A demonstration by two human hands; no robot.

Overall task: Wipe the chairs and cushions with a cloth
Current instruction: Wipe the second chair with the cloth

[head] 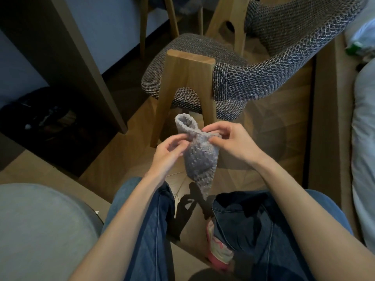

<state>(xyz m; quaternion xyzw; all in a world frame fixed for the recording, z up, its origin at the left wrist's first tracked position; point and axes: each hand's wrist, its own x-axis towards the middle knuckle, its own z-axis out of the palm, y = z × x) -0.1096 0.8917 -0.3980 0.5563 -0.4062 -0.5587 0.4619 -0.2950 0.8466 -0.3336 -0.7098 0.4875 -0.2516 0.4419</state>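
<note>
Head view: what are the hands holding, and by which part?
A fluffy grey cloth, pinched near its top: left hand on its left edge, right hand on its right edge. The lower part hangs free.

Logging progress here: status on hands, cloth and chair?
Left hand and right hand both pinch the cloth, held in air. Chair ahead, not touched. Nothing in the way.
</note>
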